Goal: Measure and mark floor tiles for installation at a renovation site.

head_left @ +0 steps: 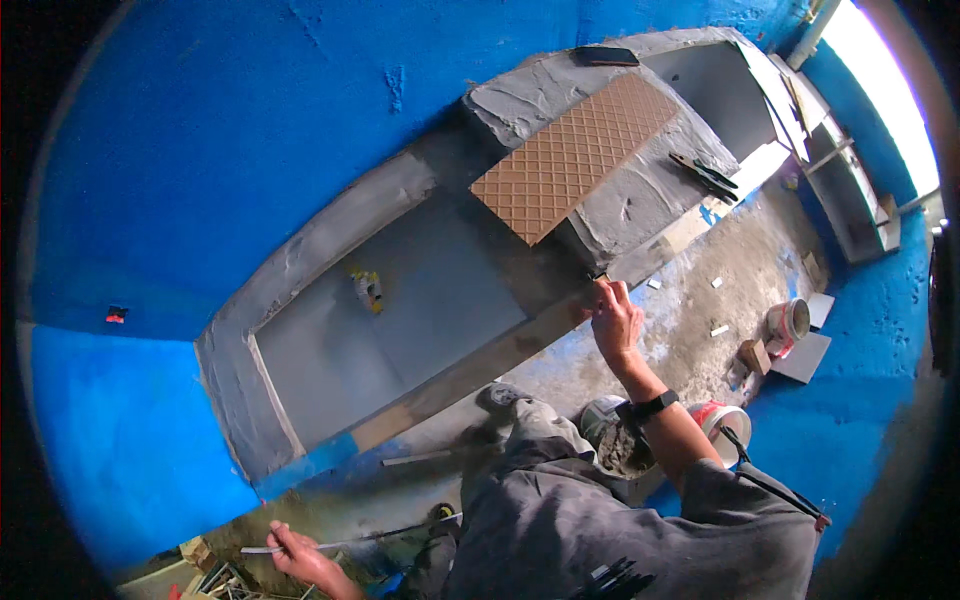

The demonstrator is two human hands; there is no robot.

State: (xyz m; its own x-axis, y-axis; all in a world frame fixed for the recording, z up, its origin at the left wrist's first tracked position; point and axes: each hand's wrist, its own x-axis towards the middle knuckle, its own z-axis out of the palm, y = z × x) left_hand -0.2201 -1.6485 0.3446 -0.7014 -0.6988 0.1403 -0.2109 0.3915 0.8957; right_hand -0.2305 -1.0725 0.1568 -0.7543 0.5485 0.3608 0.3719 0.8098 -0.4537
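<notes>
My right hand [616, 325] is closed in a pinch at the counter's front edge. A small dark bit shows at its fingertips, too small to name. Low at the left, my left hand [292, 553] grips a long thin pale strip [340, 544] that runs toward my legs. Beyond my right hand, a brown tile [580, 150] lies grid-patterned back up, one end on the mortar-covered counter [615, 225] and the other jutting over the gap beside it. Black-handled pliers [705, 176] rest on the mortar to its right. A dark flat tool [607, 56] lies behind the tile.
A grey recessed basin [400, 310] opens left of the tile, with a yellow-and-white scrap [367, 290] inside. Blue walls [250, 120] stand behind. Buckets [722, 428] of material and a mortar-filled container [622, 447] sit near my right arm. Tile offcuts [800, 357] lie farther right.
</notes>
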